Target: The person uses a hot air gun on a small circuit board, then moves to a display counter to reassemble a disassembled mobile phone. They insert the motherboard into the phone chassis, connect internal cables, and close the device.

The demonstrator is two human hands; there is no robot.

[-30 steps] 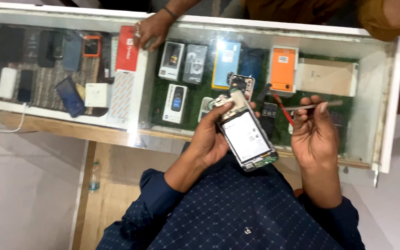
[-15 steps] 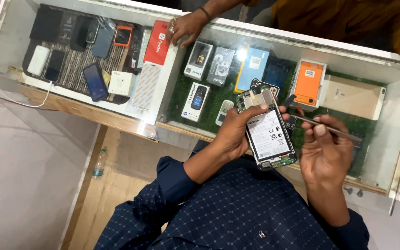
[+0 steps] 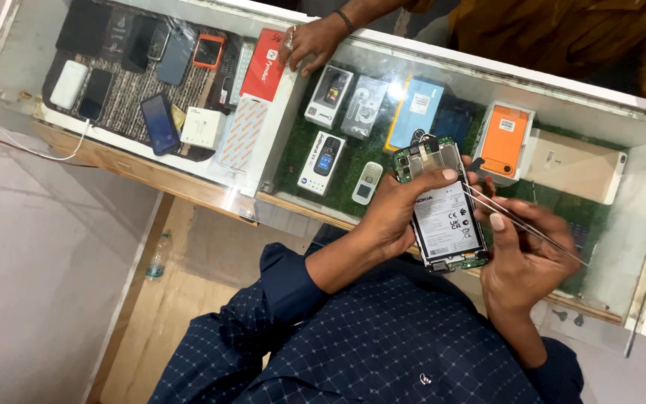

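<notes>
My left hand [image 3: 396, 213] grips an opened phone [image 3: 444, 200] with its back cover off, so the white battery and green circuit board show. My right hand [image 3: 521, 258] holds thin metal tweezers [image 3: 521, 223], their tips reaching toward the phone's upper right edge. Both hands hover above a glass display counter [image 3: 641, 224]. My dark blue patterned sleeves fill the lower part of the view.
Under the glass lie boxed phones [image 3: 324, 153], an orange box [image 3: 506, 140], a red box [image 3: 265, 65] and several loose handsets [image 3: 160, 122]. Another person's hand [image 3: 309, 43] rests on the counter's far edge. A plastic bottle [image 3: 157, 256] lies on the floor.
My right hand has brought the tweezers in closer to the phone's top right. The view has shifted so the counter sits higher and more tilted.
</notes>
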